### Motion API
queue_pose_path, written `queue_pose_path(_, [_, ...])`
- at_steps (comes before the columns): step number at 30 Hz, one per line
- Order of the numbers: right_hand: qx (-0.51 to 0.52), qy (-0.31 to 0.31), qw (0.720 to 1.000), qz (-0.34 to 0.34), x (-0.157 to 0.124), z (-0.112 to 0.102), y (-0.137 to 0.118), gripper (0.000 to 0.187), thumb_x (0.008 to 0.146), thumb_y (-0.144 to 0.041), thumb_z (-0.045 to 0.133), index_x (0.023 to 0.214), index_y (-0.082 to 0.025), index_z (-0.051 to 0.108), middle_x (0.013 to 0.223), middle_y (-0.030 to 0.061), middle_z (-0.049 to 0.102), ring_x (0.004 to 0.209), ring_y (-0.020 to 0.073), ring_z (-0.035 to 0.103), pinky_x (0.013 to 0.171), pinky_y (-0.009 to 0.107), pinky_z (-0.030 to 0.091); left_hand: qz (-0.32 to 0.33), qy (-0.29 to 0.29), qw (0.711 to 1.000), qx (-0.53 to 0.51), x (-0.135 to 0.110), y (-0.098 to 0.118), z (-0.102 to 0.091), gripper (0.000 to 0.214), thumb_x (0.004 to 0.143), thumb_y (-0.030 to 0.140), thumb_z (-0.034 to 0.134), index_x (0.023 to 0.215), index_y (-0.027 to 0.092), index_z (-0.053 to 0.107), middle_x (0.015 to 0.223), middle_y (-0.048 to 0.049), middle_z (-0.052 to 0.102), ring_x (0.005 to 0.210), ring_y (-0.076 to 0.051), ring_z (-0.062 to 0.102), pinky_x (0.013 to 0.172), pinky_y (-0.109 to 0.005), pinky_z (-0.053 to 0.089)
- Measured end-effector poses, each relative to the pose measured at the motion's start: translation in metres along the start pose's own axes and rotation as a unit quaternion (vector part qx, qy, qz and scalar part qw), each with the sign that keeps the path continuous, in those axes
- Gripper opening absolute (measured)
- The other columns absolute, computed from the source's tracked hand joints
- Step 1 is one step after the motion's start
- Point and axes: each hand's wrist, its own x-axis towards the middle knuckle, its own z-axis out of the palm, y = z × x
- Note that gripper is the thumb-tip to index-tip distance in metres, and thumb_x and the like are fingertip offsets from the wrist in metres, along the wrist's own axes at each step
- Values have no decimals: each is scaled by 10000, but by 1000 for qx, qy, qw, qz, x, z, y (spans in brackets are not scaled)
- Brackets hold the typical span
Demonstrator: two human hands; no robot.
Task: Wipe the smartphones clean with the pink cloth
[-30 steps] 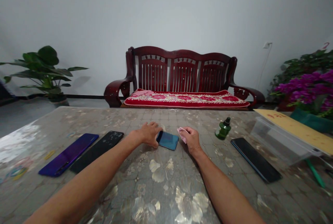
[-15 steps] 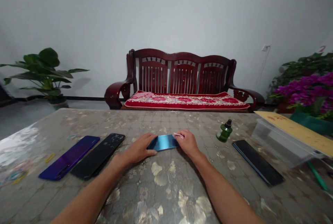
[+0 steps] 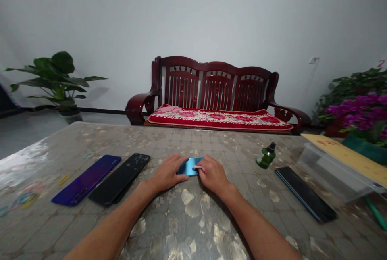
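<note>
1. Pinning the blue phone [image 3: 189,166] to the middle of the table [image 3: 193,227], our left hand [image 3: 167,173] clasps its left end.
2. Our right hand [image 3: 213,175] pinches a small pink cloth [image 3: 198,167] against the phone's face.
3. At 2 o'clock stands one capped green bottle [image 3: 266,156]. At 3 o'clock sits one clear box [image 3: 332,171] under a yellow sheet [image 3: 347,155]; we cannot tell its contents.
4. We count four phones: the blue phone, a purple phone [image 3: 86,179] and a black phone [image 3: 119,178] at 9 o'clock, and a dark phone [image 3: 305,193] at 4 o'clock.

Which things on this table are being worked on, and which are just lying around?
In use: blue phone, steadied by the left hand; pink cloth, pinched in the right hand.
Lying about: purple phone, black phone, green bottle, dark phone at right, clear box.
</note>
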Motion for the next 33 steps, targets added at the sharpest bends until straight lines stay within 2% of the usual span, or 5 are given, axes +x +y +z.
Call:
queue_pose_path(7, [-31,13,995,96,9,-3,22,192,884,-159,539,831,-221,714,875,46,653,825,163,593,680,242,374,-6,5,1000,-1,1,-2,2,635,823,432,711,1370,209,478,1293,-104,593,1170,-288,534,1026,-415,399])
queue_pose_path(11, [-60,10,991,123,10,-4,21,191,885,-169,537,814,-218,708,883,41,654,810,154,586,668,238,357,-16,2,1000,-1,3,0,3,711,799,428,733,1407,195,447,1308,-120,581,1185,-301,527,1032,-421,395])
queue_pose_path(19, [-42,-20,997,56,9,-2,4,222,913,-192,506,871,-241,718,893,21,662,839,140,597,691,233,361,-15,19,1000,-18,5,3,5,697,797,419,717,1409,221,448,1303,-113,596,1180,-308,537,1026,-433,401])
queue_pose_path(28, [-80,-6,986,145,11,-6,24,201,905,-182,516,851,-213,708,924,48,666,819,153,596,666,242,359,-22,24,999,-21,6,1,6,728,771,430,737,1402,198,459,1293,-123,604,1183,-314,544,1022,-438,410])
queue_pose_path(33, [-55,-10,997,56,6,1,5,222,926,-185,494,902,-223,711,922,49,661,883,163,586,748,238,389,-22,20,999,-22,8,2,5,758,757,445,750,1407,193,453,1301,-132,606,1181,-322,554,1022,-446,416])
